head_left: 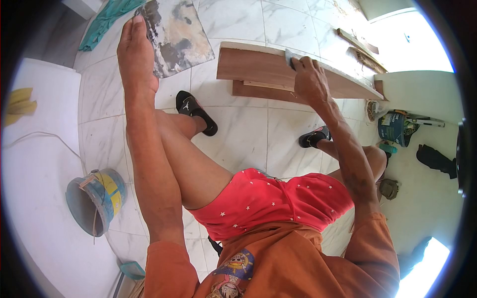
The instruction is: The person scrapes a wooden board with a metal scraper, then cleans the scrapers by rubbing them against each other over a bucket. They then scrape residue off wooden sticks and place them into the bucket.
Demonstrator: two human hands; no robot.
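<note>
My left hand grips the edge of a flat square board smeared with grey, white and tan filler. The fingers are curled round its left side. In my right hand is a putty knife, its small blade at the top edge of a long brown wooden plank. That top edge is pale, as if coated. The plank stands on its side across the floor, and another brown wood piece shows just below it. Most of the putty knife's handle is hidden in my fist.
White marbled tiles cover the floor around my sandalled feet. A blue bucket lies tipped at left, and a teal cloth lies behind my left hand. Wood strips and a dark blue pail of tools are at right.
</note>
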